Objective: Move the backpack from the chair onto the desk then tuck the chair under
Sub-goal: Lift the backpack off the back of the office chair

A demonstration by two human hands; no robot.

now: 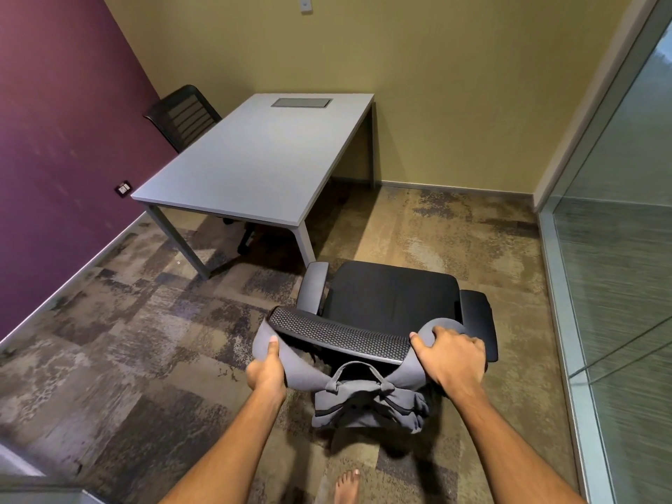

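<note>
A grey backpack [367, 401] hangs behind the backrest of a black office chair [392, 296], with its two shoulder straps looped over the top of the mesh backrest. My left hand [265, 369] grips the left strap at the backrest's left corner. My right hand [451, 354] grips the right strap at the right corner. The chair stands on the carpet, away from the grey desk [254, 158], with its seat bare and facing the far wall.
A second black chair [182, 114] sits behind the desk by the purple wall. A glass partition [618, 249] runs along the right. Open carpet lies between chair and desk. A bare foot [347, 485] shows at the bottom.
</note>
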